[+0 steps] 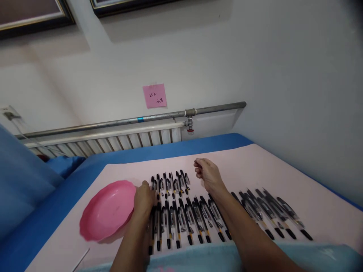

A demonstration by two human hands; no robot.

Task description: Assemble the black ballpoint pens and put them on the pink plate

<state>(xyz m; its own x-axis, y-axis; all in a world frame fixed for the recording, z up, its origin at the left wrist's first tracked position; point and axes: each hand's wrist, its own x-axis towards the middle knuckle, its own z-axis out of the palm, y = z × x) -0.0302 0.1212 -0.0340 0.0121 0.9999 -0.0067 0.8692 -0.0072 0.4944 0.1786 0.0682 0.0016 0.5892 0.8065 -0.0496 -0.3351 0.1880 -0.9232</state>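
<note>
My left hand rests low on the pink sheet, between the pink bowl and the left end of the back row of pen parts. Its fingers are mostly turned away from view. My right hand is raised just right of that row, fingers curled and pinched together; anything inside them is hidden. Black-capped pens with clear barrels lie side by side in a longer front row, with small loose pieces among them. More black pens lie to the right, partly behind my right forearm.
A thin white stick lies below the bowl. The pink sheet covers a blue surface against the wall. Behind it are a radiator, a metal pipe with a red-handled valve, and a pink note. A blue curtain hangs left.
</note>
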